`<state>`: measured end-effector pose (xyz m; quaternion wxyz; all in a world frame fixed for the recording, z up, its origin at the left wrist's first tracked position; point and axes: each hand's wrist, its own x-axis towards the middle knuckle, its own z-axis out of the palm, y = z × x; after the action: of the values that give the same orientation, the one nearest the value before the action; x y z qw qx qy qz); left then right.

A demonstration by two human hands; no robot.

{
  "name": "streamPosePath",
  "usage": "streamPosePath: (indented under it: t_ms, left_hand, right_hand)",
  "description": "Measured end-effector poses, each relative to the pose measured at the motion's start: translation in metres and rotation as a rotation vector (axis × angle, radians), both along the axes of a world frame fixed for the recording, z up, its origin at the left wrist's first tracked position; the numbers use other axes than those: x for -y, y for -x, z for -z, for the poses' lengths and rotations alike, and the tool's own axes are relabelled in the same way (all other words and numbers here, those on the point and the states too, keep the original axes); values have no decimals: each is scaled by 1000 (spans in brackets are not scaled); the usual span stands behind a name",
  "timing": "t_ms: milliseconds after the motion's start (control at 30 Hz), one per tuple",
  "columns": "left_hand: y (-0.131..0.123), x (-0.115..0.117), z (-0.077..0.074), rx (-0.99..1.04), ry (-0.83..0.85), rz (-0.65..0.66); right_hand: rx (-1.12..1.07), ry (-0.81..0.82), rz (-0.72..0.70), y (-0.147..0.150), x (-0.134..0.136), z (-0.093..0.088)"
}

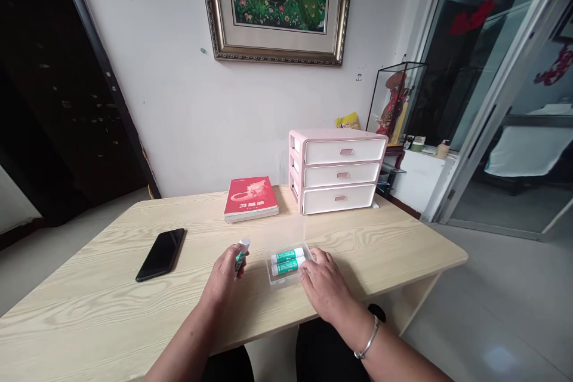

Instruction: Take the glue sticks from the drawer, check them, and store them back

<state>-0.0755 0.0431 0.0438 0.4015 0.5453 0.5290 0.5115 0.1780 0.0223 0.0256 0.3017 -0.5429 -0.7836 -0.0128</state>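
A person sits at a pale wooden desk (111, 310). The left hand (224, 277) is closed around a glue stick (242, 249), held upright with its white cap on top, at nine o'clock from a clear plastic box (274, 282). Two more glue sticks (286, 255) lie side by side inside the box. The right hand (324, 283) lies flat and loose, its fingers touching the box's three o'clock side. The stick looks light, rigid and smooth, perhaps slippery. Mid-barrel seems the surest place to hold it.

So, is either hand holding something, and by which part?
The left hand grips a green stick with a white cap by its lower body, cap end free. The right hand holds nothing; it only touches the clear box.
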Motion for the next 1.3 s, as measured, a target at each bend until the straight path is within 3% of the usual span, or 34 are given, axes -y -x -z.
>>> streamPosePath:
  t_ms: [267, 400, 467, 567, 700, 800, 967, 1100, 1300]
  left_hand:
    - [-13, 22, -30, -25, 58, 153]
    - [-34, 24, -38, 128, 91, 254]
    - [-49, 26, -40, 237, 93, 283]
    - [-72, 28, -39, 341, 69, 300]
    - [-91, 31, -29, 291, 3, 307]
    - [-86, 31, -20, 206, -37, 278]
    - [-50, 29, -12, 126, -32, 51]
    - [-27, 32, -9, 49, 31, -39]
    - [-21, 36, -6, 102, 41, -49]
  right_hand:
    - [4, -45, -38, -4, 0, 0]
    - [-106, -143, -50, -6, 4, 1]
    - [-203, -179, -120, -4, 8, -5]
    - [-356, -100, -269, 3, 12, -17]
    - [-414, -8, -339, 11, 10, -27]
    - [-330, 2, -318, 6, 1, -31]
    - [-225, 71, -250, -18, -17, -31]
    - [-470, 161, -212, -27, -23, -24]
    - [-940, 379, -286, -17, -15, -24]
